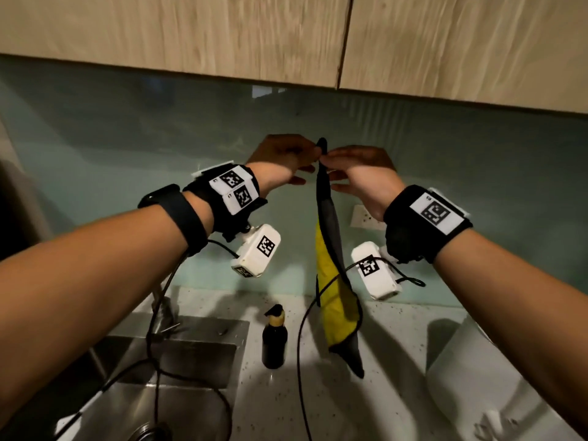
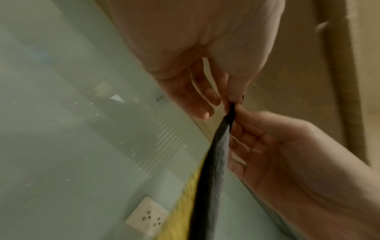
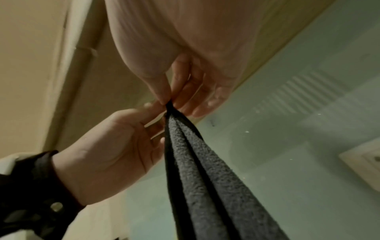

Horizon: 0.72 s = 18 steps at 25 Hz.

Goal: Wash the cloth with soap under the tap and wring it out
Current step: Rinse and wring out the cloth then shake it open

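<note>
A grey and yellow cloth (image 1: pixel 331 249) hangs straight down from its top corner, high in front of the green backsplash. My left hand (image 1: pixel 286 160) pinches that corner between thumb and forefinger, and my right hand (image 1: pixel 359 170) pinches it from the other side. The grey terry side of the cloth (image 3: pixel 205 170) fills the right wrist view, with both pinches meeting at its tip. In the left wrist view the cloth (image 2: pixel 216 162) drops away from the two hands, its yellow face on the left. A dark soap bottle (image 1: pixel 274 337) with a pump stands on the counter below. The tap (image 1: pixel 162 300) rises behind the sink.
A steel sink (image 1: pixel 178 377) lies at the lower left, with black cables hanging over it. A white appliance (image 1: pixel 471 370) sits on the speckled counter at the right. A wall socket (image 1: pixel 362 218) is on the backsplash, and wooden cabinets (image 1: pixel 286 33) hang overhead.
</note>
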### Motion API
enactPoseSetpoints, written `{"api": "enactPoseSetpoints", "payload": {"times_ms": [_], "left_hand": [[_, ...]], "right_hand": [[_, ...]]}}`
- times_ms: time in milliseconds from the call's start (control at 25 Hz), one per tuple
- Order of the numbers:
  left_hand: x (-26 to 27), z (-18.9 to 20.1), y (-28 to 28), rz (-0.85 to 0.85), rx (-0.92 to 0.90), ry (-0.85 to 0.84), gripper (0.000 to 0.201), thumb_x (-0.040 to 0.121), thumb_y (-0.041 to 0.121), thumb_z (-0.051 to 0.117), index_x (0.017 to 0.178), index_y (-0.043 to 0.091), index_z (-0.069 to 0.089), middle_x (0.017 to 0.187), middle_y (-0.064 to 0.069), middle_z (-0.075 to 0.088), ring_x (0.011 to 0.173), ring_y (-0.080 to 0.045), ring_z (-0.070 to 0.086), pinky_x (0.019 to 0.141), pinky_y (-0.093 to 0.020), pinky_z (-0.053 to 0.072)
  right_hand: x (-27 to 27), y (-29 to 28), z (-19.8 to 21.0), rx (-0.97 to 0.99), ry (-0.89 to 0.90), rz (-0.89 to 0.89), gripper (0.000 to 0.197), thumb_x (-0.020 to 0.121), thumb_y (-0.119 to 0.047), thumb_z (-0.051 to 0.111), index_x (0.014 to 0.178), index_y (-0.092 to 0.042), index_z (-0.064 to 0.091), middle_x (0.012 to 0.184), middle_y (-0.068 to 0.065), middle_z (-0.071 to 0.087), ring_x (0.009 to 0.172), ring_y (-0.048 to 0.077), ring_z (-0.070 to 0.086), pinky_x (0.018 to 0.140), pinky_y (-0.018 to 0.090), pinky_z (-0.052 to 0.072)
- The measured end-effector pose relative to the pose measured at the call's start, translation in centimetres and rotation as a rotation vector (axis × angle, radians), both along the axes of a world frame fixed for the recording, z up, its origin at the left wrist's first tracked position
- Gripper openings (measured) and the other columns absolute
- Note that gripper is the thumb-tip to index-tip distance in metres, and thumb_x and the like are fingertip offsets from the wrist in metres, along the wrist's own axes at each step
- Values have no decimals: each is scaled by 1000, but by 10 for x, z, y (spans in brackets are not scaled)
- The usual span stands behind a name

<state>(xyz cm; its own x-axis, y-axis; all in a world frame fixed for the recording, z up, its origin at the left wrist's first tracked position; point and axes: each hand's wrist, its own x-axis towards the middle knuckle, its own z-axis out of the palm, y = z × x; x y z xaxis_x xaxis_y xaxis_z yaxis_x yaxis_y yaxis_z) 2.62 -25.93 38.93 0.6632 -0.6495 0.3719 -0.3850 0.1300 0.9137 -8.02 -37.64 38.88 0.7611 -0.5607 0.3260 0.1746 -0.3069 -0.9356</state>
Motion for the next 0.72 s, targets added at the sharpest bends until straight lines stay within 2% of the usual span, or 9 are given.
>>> {"api": "enactPoseSetpoints", "payload": {"times_ms": [120, 200, 320, 440, 520, 640, 720], "left_hand": [[22, 2, -8, 35, -4, -15, 7, 90, 20, 68, 86, 14, 70, 94, -11, 74, 77, -18, 70, 63, -26, 57], [41, 4, -12, 26, 6, 9, 7, 89, 19, 70, 83, 14, 69, 89, -9, 73, 72, -17, 69, 61, -24, 55], [66, 7, -22, 35, 44, 27, 10, 88, 18, 70, 78, 16, 67, 80, -2, 70, 67, -13, 66, 61, -23, 54], [89, 10, -34, 67, 54, 13, 12, 86, 15, 69, 75, 16, 66, 76, -1, 68, 65, -13, 64, 60, -24, 51], [104, 11, -41, 69, 55, 29, 12, 86, 12, 68, 75, 16, 65, 76, -2, 68, 63, -14, 64, 58, -23, 50], [125, 12, -51, 69, 66, 43, 5, 84, 13, 70, 80, 10, 68, 79, -6, 71, 61, -13, 65, 58, -24, 52], [133, 15, -59, 89, 75, 13, 14, 77, 19, 76, 84, 8, 72, 84, -8, 74, 62, -14, 68, 60, -27, 54]], "right_hand": [[23, -7, 5, 25, -52, -23, 17, 85, -21, 76, 95, -8, 74, 85, 7, 74, 76, 17, 70, 69, 28, 58], [41, -14, 8, 19, -31, -12, 17, 85, -21, 75, 95, -8, 74, 88, 7, 75, 79, 18, 71, 73, 30, 58], [69, -21, 14, 39, 17, 6, 3, 89, -13, 69, 88, -9, 69, 85, 7, 72, 78, 18, 69, 76, 32, 58], [98, -28, 19, -4, 18, -48, 14, 88, -7, 67, 75, -11, 66, 84, 13, 72, 84, 27, 73, 85, 42, 59], [115, -32, 19, -107, 15, -73, 20, 88, -4, 65, 70, -14, 64, 84, 18, 70, 86, 33, 72, 86, 48, 58], [136, -41, 15, -73, -76, -132, 14, 83, -1, 71, 78, -12, 65, 78, 14, 68, 80, 31, 70, 82, 46, 59], [149, -51, 15, -175, -82, -177, 4, 84, -7, 70, 87, -6, 70, 81, 14, 70, 85, 35, 71, 83, 47, 59]]}}
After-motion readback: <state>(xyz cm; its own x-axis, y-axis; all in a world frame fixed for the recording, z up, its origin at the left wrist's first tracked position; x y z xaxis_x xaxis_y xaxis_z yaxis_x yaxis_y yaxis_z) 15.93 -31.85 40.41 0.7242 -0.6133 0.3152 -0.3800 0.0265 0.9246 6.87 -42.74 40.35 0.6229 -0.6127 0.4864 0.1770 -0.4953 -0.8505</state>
